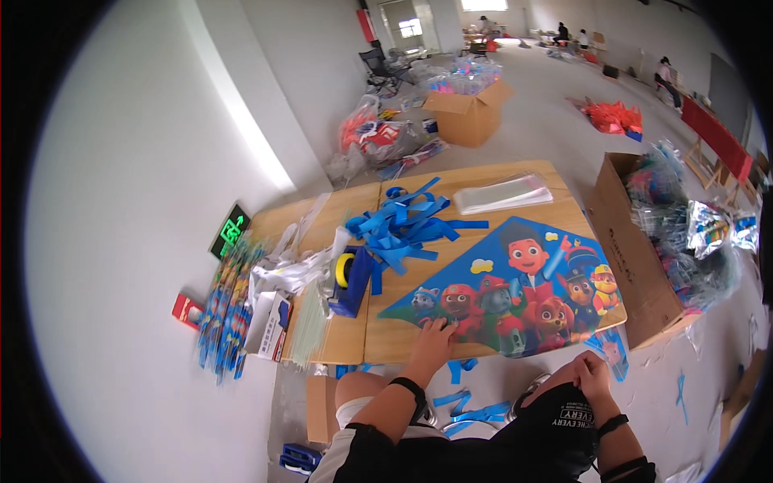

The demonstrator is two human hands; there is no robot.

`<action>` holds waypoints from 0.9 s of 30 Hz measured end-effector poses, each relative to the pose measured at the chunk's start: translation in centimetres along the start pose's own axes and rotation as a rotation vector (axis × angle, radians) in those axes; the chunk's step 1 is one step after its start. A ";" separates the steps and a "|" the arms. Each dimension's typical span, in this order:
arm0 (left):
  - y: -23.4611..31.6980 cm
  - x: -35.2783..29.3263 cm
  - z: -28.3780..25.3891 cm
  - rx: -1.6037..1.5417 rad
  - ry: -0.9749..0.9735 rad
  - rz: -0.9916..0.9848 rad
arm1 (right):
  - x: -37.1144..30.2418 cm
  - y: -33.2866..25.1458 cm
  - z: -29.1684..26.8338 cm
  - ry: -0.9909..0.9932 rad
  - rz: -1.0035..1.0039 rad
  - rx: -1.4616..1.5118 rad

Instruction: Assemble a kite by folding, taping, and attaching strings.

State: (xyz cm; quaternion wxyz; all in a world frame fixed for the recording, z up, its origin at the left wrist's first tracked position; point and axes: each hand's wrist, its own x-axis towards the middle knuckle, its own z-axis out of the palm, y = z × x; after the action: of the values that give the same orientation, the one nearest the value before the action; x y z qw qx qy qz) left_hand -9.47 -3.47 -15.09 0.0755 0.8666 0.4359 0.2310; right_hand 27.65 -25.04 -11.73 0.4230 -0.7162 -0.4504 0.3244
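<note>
Resting on the near left part of a printed blue sheet, my left hand lies with its fingers loosely extended and pointing away from me, touching the surface without gripping anything that I can see. The sheet is spread flat over the right part of the wooden worktop, and its long axis runs left to right across my front. One narrow corner points left, toward the blue tape dispenser; a blunter peak points away from me, toward a stack of clear sleeves; the right end reaches toward the worktop's right edge, near a large cardboard carton. Its lower margin comes right up to the near edge, though I can't make out how much, if any, hangs over. The cartoon figures on it stand upright from where I sit, their heads toward the far side. My right hand is off the sheet, close to my right knee and just this side of the worktop, its fingers curled in; I can't make out whether anything is inside them. Beyond the sheet's left slope lies a tangled heap of blue ribbons, and white straps bunch farther left, past the dispenser.
</note>
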 end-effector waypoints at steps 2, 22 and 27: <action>0.0 0.4 0.0 -0.032 -0.025 -0.043 | 0.5 0.8 0.2 0.016 0.071 0.304; -28.6 -23.9 -14.5 -0.072 1.061 -1.428 | 1.5 -0.1 1.4 0.028 0.085 0.372; -33.5 -25.3 -13.7 -0.553 0.963 -1.499 | 1.5 0.1 1.4 0.033 0.100 0.325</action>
State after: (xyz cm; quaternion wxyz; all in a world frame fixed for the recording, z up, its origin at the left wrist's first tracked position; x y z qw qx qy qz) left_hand -53.01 -4.05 -22.58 0.2198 0.1212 0.7952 0.5520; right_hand 27.08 -23.26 -12.60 0.5238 -0.6653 -0.3487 0.4018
